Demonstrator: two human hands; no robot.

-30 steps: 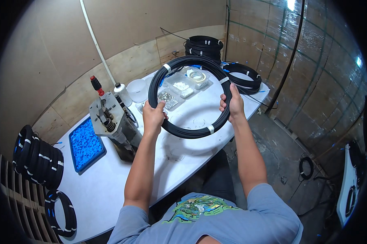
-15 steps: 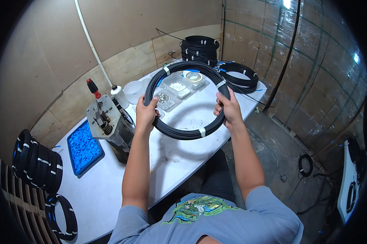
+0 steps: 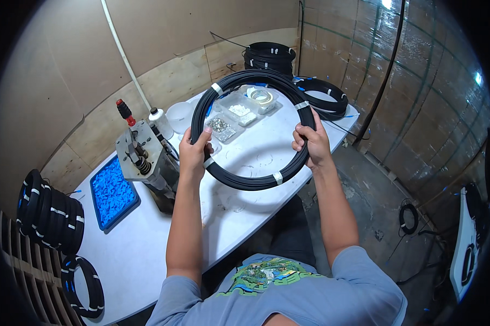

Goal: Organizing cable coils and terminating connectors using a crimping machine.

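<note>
A black cable coil (image 3: 245,183), bound with several white ties, hangs tilted above the table between my two hands. My left hand (image 3: 192,156) is wrapped round its left side, thumb on top, just above one white tie. On the opposite side, my right hand (image 3: 314,142) grips the ring below another tie, its fingers curled in through the opening. Through the coil I see clear plastic boxes holding white pieces (image 3: 239,112) and small metal parts (image 3: 220,126). A roll of tape (image 3: 261,96) lies beside them.
Left of the coil stand a metal bench press (image 3: 147,157) with a red-and-black handle and a tray of blue pieces (image 3: 113,190). More cable coils are at the back (image 3: 269,57), the right corner (image 3: 323,95) and the left edge (image 3: 52,217). A white bottle (image 3: 160,124) stands near the wall.
The coil looks slightly larger and has turned a little in my hands. A white tie now shows below my left hand. My right hand has shifted slightly right.
</note>
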